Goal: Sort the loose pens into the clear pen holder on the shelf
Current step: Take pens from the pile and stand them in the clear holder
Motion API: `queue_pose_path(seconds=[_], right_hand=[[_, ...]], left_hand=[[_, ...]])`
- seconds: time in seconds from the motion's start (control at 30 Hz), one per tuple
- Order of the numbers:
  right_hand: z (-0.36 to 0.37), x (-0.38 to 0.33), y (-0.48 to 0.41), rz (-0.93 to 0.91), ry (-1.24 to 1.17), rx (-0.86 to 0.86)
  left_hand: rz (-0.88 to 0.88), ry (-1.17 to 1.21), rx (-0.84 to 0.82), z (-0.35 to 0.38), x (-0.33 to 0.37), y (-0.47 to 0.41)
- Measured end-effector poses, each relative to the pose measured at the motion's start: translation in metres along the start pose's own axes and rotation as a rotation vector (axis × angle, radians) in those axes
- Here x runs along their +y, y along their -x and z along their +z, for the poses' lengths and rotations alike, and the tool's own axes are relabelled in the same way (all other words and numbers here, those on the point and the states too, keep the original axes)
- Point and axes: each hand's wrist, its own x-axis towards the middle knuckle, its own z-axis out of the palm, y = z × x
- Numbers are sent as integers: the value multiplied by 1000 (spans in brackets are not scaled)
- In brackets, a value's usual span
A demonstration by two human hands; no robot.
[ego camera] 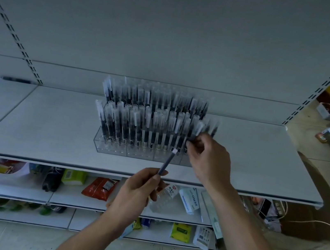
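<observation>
The left hand [139,187] pinches a loose pen [166,161], long axis angled up-right toward the clear pen holder [112,149] on the shelf [51,128]; the nearer right hand [209,155] pinches a standing pen [197,130] at its right end.

left hand [139,187]: low, pinching a pen [166,161] at its fingertips | right hand [209,155]: ahead of it, arm outstretched, fingers curled on pens [199,130]

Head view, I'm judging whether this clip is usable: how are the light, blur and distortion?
Head view: dim, bluish light throughout; the wide-angle lens bends the shelf edge into a curve; the pens gripped by the right hand at the pen holder are smeared by motion; the pen in the left hand looks fairly sharp.
</observation>
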Motion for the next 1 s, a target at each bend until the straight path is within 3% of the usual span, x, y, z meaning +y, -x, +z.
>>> queue_pose_path(seconds=[0.27,0.37,0.47,0.57,0.67,0.83,0.87,0.93,1.0], right_hand=[[-2,-2,-1,26,-6,-62],[-16,-3,26,-7,-154,92],[-27,-6,65,-179,-254,241],[-20,-1,76,-299,-48,43],[-18,7,70,-280,50,-46],[-39,26,61,-241,131,-53],[-45,28,57,-171,57,-21],[-56,27,45,-73,-142,95],[-59,19,32,-41,-253,159]], left_hand=[[56,12,17,8,9,-5],[67,27,38,8,13,-9],[94,-64,47,7,15,-13],[139,-296,0,12,19,-15],[203,-473,-75,20,23,-16],[179,-371,-170,20,26,-8],[258,-434,-92,15,22,-11],[519,-822,67,3,12,-22],[650,-1100,70,-6,-3,-37]])
